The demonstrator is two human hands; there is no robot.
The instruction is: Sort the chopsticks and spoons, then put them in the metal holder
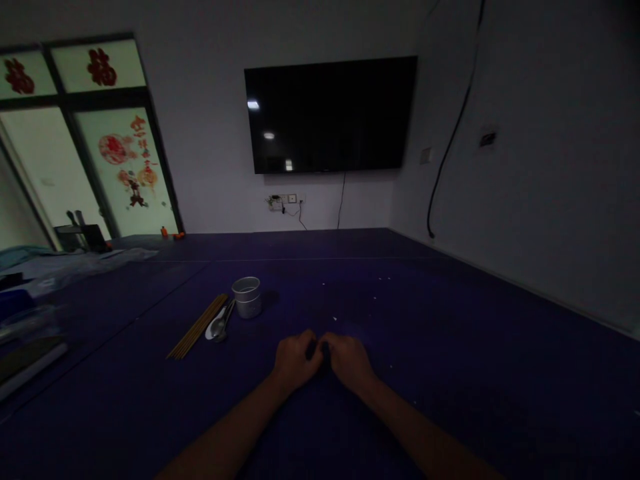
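Observation:
My left hand (296,361) and my right hand (349,360) meet low over the dark blue tabletop (300,283), fingers curled and fingertips together. Whatever they may pinch is hidden in the dim light. To the left of my hands stands a metal cup (248,300), upright. Beside it lie a few spoons (219,325), one white and at least one metal. Several wooden chopsticks (197,327) lie in a bundle left of the spoons. Small white scraps (335,319) are scattered beyond and to the right of my hands.
At the far left are crumpled clear plastic (85,263), a blue container (15,303) and a flat pale-edged board (35,363). Small orange items (173,234) sit at the table's back edge. A wall-mounted television (333,117) faces me; a black cable (453,140) hangs on the right.

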